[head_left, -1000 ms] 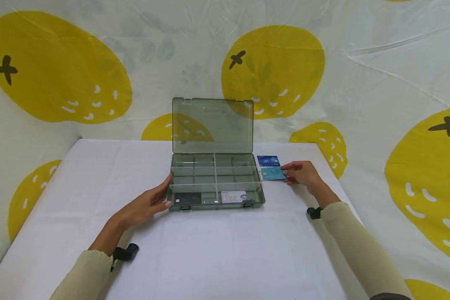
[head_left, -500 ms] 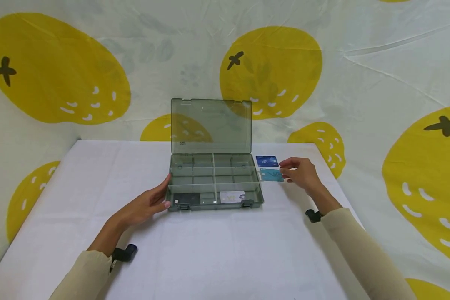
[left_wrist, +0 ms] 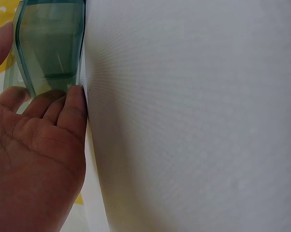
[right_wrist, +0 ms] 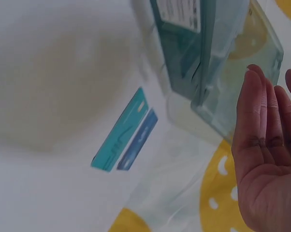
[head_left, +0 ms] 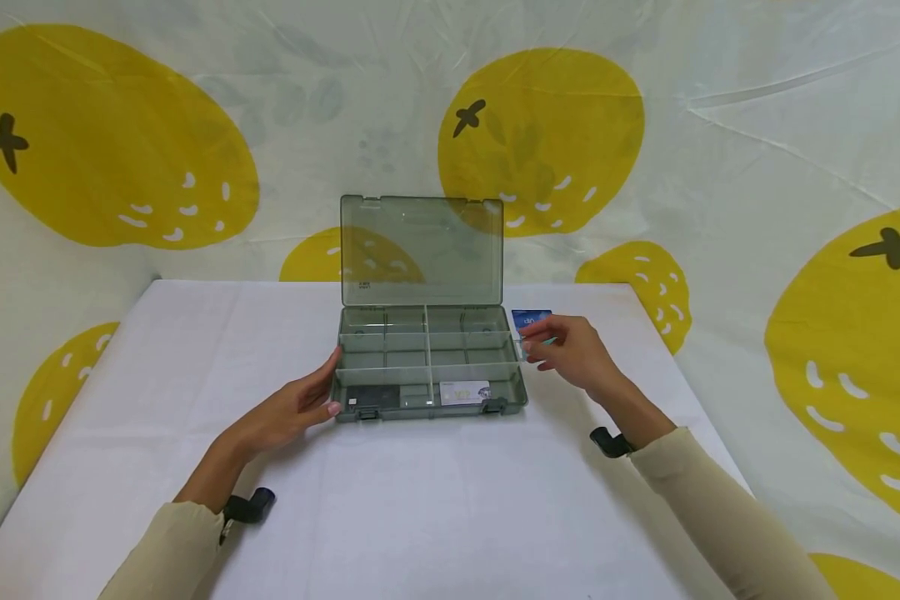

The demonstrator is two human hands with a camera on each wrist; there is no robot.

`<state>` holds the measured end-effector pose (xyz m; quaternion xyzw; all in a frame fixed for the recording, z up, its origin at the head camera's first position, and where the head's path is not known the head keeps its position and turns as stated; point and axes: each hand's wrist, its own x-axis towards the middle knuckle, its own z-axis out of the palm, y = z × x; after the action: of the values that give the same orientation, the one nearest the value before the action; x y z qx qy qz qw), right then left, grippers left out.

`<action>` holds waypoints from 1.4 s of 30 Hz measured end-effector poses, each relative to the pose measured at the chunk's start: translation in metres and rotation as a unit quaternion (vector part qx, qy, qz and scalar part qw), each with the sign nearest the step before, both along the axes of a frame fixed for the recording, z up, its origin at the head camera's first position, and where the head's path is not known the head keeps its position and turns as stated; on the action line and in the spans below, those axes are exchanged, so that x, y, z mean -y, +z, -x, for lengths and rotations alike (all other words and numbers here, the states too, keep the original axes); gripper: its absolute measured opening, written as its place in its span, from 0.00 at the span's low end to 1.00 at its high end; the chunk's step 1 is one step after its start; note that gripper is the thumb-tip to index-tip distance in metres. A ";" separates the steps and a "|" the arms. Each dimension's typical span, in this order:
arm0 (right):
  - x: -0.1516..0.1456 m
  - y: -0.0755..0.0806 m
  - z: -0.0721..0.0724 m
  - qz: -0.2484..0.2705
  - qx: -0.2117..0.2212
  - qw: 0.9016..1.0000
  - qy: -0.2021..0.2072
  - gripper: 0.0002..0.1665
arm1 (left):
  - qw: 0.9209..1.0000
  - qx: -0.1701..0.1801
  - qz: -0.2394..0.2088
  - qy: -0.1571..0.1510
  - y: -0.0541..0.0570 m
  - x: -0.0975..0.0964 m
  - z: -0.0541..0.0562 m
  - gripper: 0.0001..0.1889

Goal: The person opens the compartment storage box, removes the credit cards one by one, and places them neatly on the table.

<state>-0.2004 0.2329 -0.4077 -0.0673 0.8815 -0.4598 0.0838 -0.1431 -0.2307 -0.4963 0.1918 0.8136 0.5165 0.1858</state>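
A smoky grey-green clear plastic organizer box [head_left: 427, 412] stands with its lid [head_left: 420, 254] raised. My left hand [head_left: 285, 412] rests against its left side, the thumb at the front corner; the left wrist view shows the fingertips touching the wall. Over by the box's right edge, my right hand [head_left: 576, 354] hovers with extended fingers, nothing held. Beneath it lies a teal card [right_wrist: 117, 130], mostly hidden in the head view. A blue card [head_left: 531, 317] lies beside the teal one. Inside the front compartments are a black card [head_left: 373, 397] and a white card [head_left: 465, 392].
Clear dividers [head_left: 429, 350] split the box into compartments. The table has a white cloth [head_left: 420, 500]. A fabric backdrop [head_left: 300, 150] with yellow fruit prints hangs behind. Black wrist cameras [head_left: 249, 506] sit on both wrists.
My right hand has moved left from the teal card's right end to over the card, close to the box. The left hand has stayed against the box.
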 end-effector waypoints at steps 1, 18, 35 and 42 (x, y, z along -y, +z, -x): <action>0.003 0.000 -0.002 -0.002 0.000 1.000 0.004 0.15 | 1.000 0.000 0.000 0.000 0.000 0.000 0.000 0.50; 0.039 -0.018 -0.024 -0.091 -0.045 0.990 0.099 0.14 | 1.000 -0.010 0.006 0.002 0.000 0.000 0.000 0.50; 0.063 -0.034 -0.024 -0.150 -0.006 0.979 0.141 0.19 | 1.000 -0.001 -0.025 -0.006 0.000 0.000 0.000 0.50; 0.066 -0.032 -0.024 -0.165 -0.009 0.976 0.140 0.19 | 1.000 -0.003 -0.027 -0.009 0.000 0.001 0.000 0.50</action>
<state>-0.1767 0.1666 -0.4396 -0.1794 0.9277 -0.2911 0.1495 -0.1433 -0.2315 -0.4964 0.2054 0.7982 0.5359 0.1828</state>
